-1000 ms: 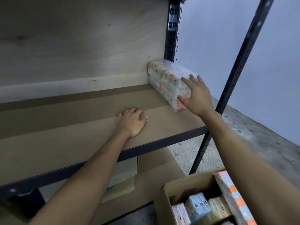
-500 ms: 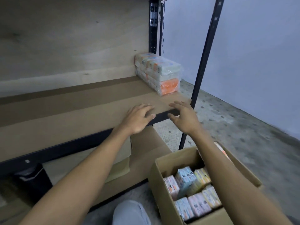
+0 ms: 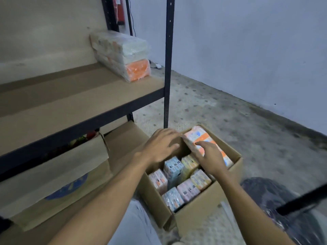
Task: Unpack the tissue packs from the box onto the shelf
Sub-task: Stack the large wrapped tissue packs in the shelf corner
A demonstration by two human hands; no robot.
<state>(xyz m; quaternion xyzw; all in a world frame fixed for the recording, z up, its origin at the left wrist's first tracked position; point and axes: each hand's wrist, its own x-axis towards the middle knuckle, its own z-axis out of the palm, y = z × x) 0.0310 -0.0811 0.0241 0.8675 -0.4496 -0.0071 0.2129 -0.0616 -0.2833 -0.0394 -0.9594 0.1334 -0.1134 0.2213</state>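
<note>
An open cardboard box (image 3: pixel 194 214) stands on the floor by the shelf, holding several upright tissue packs (image 3: pixel 178 181). A large orange-and-white bundle of tissue packs (image 3: pixel 198 137) leans along the box's far right side. My right hand (image 3: pixel 209 158) lies on top of that bundle with fingers spread. My left hand (image 3: pixel 160 145) reaches over the box's far corner, fingertips touching the bundle's left end. One wrapped bundle (image 3: pixel 123 55) lies at the right end of the wooden shelf (image 3: pixel 74 103).
A black upright post (image 3: pixel 168 61) of the shelf rises just behind the box. Flattened cardboard boxes (image 3: pixel 58 175) lie on the lower level to the left. A dark plastic bag (image 3: pixel 290 207) sits on the floor at the right. My knee (image 3: pixel 136 227) is in front of the box.
Both hands have come down from the shelf edge to the box. The view has tilted down and right, and the hands now touch the large bundle in the box.
</note>
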